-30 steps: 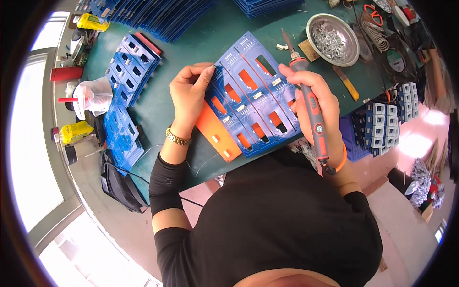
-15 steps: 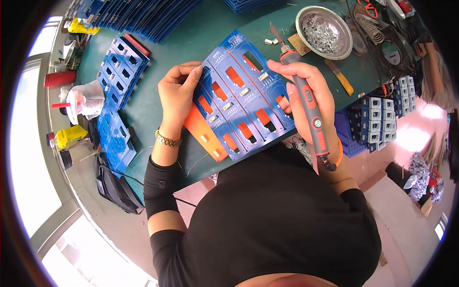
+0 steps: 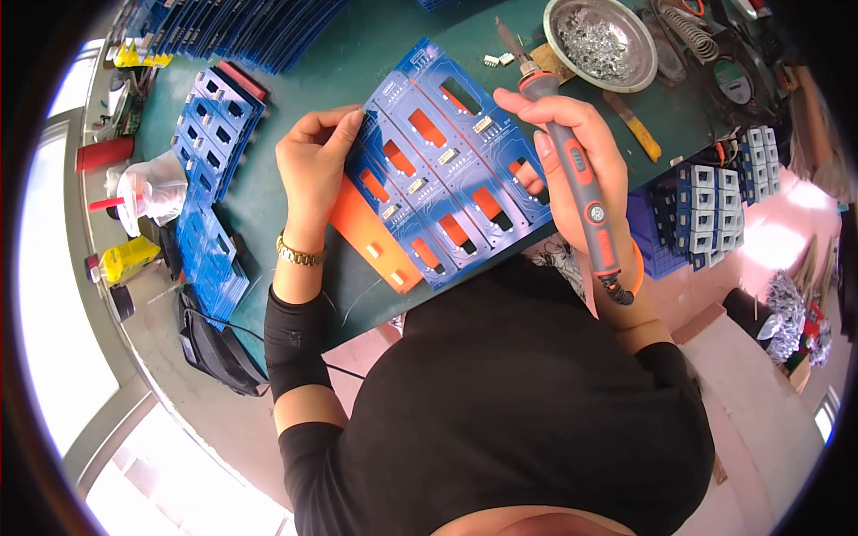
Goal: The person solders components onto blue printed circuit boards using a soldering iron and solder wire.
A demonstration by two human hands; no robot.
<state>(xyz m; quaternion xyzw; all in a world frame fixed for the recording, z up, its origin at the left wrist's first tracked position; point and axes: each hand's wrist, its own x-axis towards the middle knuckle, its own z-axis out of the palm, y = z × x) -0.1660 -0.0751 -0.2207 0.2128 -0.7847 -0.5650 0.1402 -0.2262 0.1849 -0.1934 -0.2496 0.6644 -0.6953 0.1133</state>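
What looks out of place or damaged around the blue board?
Small white connectors lie loose on the green table near the metal bowl, unlike those seated on the blue board, so they look slightly stray. No damage or spill stands out.

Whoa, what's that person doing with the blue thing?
The person's left hand pinches the left edge of a blue circuit board, which overlaps an orange plate. The right hand holds a grey-and-red soldering iron near the board's right edge, with its tip pointing away from the person, not touching the board.
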